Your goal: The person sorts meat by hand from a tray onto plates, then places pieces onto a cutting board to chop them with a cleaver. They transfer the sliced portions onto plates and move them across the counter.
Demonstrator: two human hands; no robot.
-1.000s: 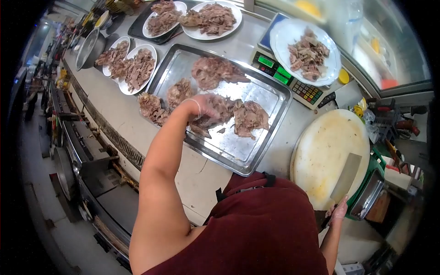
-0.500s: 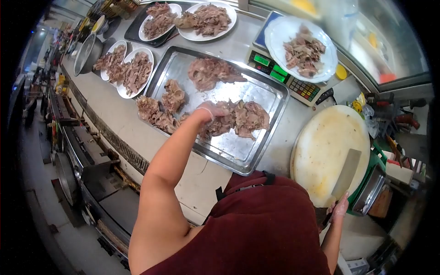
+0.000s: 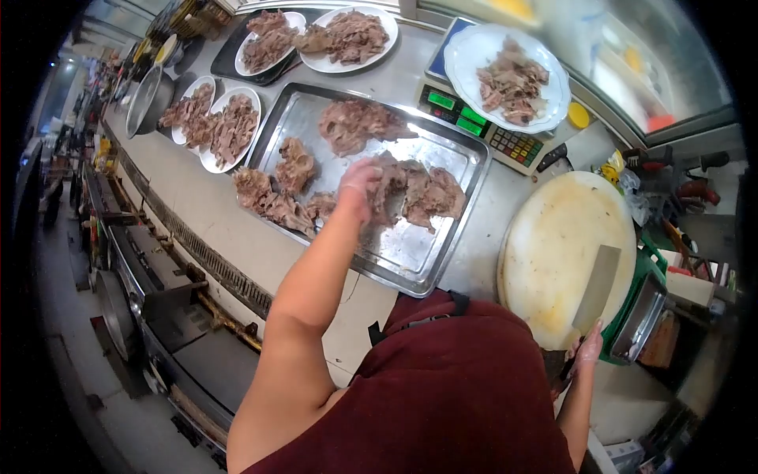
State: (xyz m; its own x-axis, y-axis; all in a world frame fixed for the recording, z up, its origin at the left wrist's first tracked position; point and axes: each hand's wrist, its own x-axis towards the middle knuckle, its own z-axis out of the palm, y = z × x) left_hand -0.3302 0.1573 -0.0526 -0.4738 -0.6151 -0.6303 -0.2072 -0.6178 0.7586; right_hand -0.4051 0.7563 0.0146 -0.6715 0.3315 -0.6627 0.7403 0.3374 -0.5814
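Observation:
My left hand (image 3: 360,186), in a clear glove, reaches into the metal tray (image 3: 425,286). Its fingers curl over the near end of a piece of cooked meat (image 3: 387,189), partly hiding the grip. More meat (image 3: 433,197) lies against that piece on the right, and a big chunk (image 3: 355,126) rests farther back. Loose pieces (image 3: 272,201) sit at the tray's left side. At lower right, my gloved right hand (image 3: 587,347) is closed round the handle of a cleaver (image 3: 598,288), its blade lying over the round cutting board (image 3: 553,229).
Behind the tray stands a digital scale (image 3: 513,146) bearing a white plate (image 3: 458,67) of sliced meat. White plates of meat (image 3: 233,130) line the counter's left and back. A black-handled knife (image 3: 553,156) lies between scale and board. A metal bowl (image 3: 148,101) stands at far left.
My left hand has shifted back and slightly left, and the meat under it has moved and changed shape. My right hand keeps the cleaver over the board. The view has shifted slightly.

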